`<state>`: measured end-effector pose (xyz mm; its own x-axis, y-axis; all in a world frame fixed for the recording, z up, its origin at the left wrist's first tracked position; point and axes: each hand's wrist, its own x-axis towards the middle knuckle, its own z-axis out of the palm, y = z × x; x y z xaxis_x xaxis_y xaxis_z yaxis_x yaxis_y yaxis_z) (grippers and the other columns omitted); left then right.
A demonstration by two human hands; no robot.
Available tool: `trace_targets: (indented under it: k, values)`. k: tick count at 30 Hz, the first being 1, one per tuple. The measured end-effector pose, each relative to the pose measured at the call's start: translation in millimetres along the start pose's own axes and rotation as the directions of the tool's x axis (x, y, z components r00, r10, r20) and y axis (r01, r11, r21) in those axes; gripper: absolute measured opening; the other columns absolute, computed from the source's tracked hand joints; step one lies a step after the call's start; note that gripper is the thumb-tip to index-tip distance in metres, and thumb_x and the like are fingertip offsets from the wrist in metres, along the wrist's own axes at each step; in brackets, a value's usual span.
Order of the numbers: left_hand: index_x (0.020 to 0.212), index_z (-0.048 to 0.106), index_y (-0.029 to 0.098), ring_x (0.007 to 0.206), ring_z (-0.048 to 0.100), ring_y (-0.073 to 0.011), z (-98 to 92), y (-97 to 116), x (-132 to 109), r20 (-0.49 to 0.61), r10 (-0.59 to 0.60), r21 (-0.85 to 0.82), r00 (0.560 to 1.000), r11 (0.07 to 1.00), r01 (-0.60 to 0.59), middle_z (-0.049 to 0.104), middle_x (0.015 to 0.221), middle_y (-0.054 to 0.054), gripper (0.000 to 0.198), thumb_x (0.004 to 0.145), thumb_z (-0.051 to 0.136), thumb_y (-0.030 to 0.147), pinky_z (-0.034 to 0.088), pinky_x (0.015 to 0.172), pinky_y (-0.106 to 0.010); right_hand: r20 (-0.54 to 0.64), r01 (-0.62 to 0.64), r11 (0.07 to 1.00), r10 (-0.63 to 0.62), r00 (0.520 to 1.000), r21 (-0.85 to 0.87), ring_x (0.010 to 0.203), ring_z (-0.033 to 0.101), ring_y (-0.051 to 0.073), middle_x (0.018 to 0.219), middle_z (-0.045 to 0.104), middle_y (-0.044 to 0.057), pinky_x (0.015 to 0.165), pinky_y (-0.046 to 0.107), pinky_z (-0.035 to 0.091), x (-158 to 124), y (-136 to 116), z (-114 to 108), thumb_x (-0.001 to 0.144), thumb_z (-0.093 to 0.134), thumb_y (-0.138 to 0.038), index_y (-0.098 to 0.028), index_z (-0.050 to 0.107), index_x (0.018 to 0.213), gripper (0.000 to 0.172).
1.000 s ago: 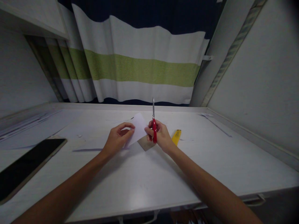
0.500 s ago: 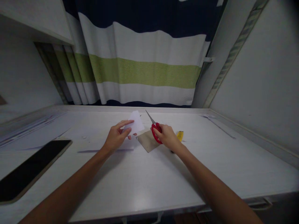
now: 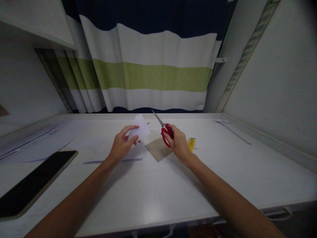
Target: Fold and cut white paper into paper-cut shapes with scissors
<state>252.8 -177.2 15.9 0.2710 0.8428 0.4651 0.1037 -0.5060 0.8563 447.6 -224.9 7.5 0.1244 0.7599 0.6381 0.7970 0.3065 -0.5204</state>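
Observation:
My left hand point(image 3: 123, 140) pinches a small white piece of paper point(image 3: 142, 127) between thumb and fingers, raised above the desk. In my right hand point(image 3: 178, 142) are scissors with red handles point(image 3: 166, 135); their blades look closed and point up and to the left, just right of the paper and not touching it. A grey-brown square point(image 3: 158, 150) lies on the desk below the scissors. Beside my right hand is a yellow object point(image 3: 191, 144), partly hidden behind it. A larger white sheet point(image 3: 111, 155) lies under my left hand.
A black phone point(image 3: 37, 181) lies at the left of the white desk point(image 3: 153, 195). Papers point(image 3: 32, 137) are stacked at the far left. A thin paper strip point(image 3: 234, 133) lies at the back right. Behind the desk hangs a striped curtain point(image 3: 153, 77).
My left hand and its paper have shifted slightly left and up. The scissors have also moved a little up and left, with their tip higher than before.

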Motion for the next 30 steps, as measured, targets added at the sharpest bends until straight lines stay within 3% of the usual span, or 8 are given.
trace_targets:
  k: [9, 13, 15, 18, 20, 23, 26, 30]
  values:
    - [0.104, 0.051, 0.013, 0.059, 0.057, -0.0113, -0.5, 1, 2, -0.039, -0.028, 0.013, 0.999, 1.0, 0.029, 0.057, 0.083, -0.004, 0.042, 0.064, 0.06, 0.022, 0.046, 0.055, -0.024, 0.26, -0.21, 0.962, 0.16, 0.952, 0.177, 0.085, 0.05, 0.019, 0.096, 0.051, 0.011, 0.072, 0.033, 0.042, -3, 2, 10, 0.071, 0.052, -0.031, -0.01, 0.039, 0.106, 0.043]
    - [0.104, 0.051, 0.013, 0.058, 0.057, -0.0112, 0.0, 4, 1, -0.044, -0.047, 0.022, 0.998, 0.999, 0.048, 0.057, 0.079, -0.002, 0.042, 0.064, 0.06, 0.02, 0.046, 0.055, -0.024, 0.288, -0.257, 0.952, 0.201, 0.936, 0.169, 0.09, 0.044, 0.022, 0.098, 0.044, 0.012, 0.077, 0.037, 0.039, -6, -7, 8, 0.052, 0.069, -0.036, -0.011, 0.037, 0.102, 0.064]
    - [0.104, 0.051, 0.013, 0.059, 0.057, -0.0112, -0.4, 4, 1, -0.041, -0.05, 0.006, 0.998, 0.999, 0.05, 0.057, 0.077, -0.002, 0.042, 0.064, 0.06, 0.02, 0.045, 0.055, -0.023, 0.455, -0.381, 0.883, 0.23, 0.86, 0.274, 0.081, 0.045, 0.018, 0.092, 0.045, 0.008, 0.069, 0.033, 0.041, -6, -13, 3, 0.051, 0.069, -0.04, -0.013, 0.037, 0.101, 0.065]
    - [0.106, 0.051, 0.012, 0.058, 0.056, -0.0109, -1.6, 3, 2, -0.027, -0.059, -0.031, 0.998, 0.998, 0.058, 0.059, 0.073, -0.002, 0.043, 0.065, 0.06, 0.02, 0.044, 0.053, -0.022, 0.743, -0.62, 0.633, 0.102, 0.661, 0.464, 0.062, 0.044, 0.01, 0.074, 0.046, 0.001, 0.056, 0.025, 0.037, -6, -19, -7, 0.068, 0.052, -0.053, -0.015, 0.042, 0.093, 0.047]
    - [0.107, 0.05, 0.011, 0.056, 0.056, -0.0105, -2.5, 0, 3, -0.018, -0.069, -0.054, 0.997, 0.996, 0.068, 0.059, 0.068, -0.001, 0.044, 0.065, 0.06, 0.021, 0.043, 0.052, -0.021, 0.823, -0.715, 0.48, -0.028, 0.567, 0.508, 0.056, 0.044, 0.009, 0.068, 0.045, 0.0, 0.052, 0.024, 0.035, -6, -22, -12, 0.07, 0.043, -0.06, -0.014, 0.044, 0.087, 0.048]
    - [0.11, 0.048, 0.011, 0.055, 0.055, -0.0104, -3.1, -3, 3, 0.009, -0.075, -0.098, 0.997, 0.992, 0.075, 0.06, 0.063, -0.001, 0.048, 0.065, 0.061, 0.022, 0.042, 0.053, -0.021, 0.881, -0.798, 0.377, -0.15, 0.449, 0.47, 0.054, 0.046, 0.009, 0.064, 0.048, 0.001, 0.052, 0.024, 0.035, -6, -23, -14, 0.067, 0.042, -0.065, -0.013, 0.046, 0.085, 0.055]
    - [0.111, 0.048, 0.011, 0.053, 0.055, -0.0105, -2.2, -3, 3, 0.043, -0.1, -0.121, 0.994, 0.987, 0.105, 0.061, 0.06, -0.001, 0.049, 0.065, 0.061, 0.023, 0.041, 0.052, -0.021, 0.901, -0.825, 0.361, -0.181, 0.395, 0.435, 0.052, 0.049, 0.009, 0.063, 0.051, 0.001, 0.052, 0.025, 0.036, -8, -22, -11, 0.066, 0.04, -0.066, -0.012, 0.048, 0.087, 0.059]
    - [0.109, 0.05, 0.011, 0.053, 0.054, -0.0104, -0.2, -2, 1, 0.081, -0.127, -0.134, 0.989, 0.981, 0.137, 0.06, 0.058, 0.0, 0.047, 0.064, 0.062, 0.022, 0.04, 0.051, -0.021, 0.9, -0.82, 0.373, -0.168, 0.401, 0.435, 0.052, 0.05, 0.009, 0.062, 0.053, 0.001, 0.051, 0.023, 0.037, -11, -24, -10, 0.072, 0.037, -0.061, -0.012, 0.049, 0.088, 0.053]
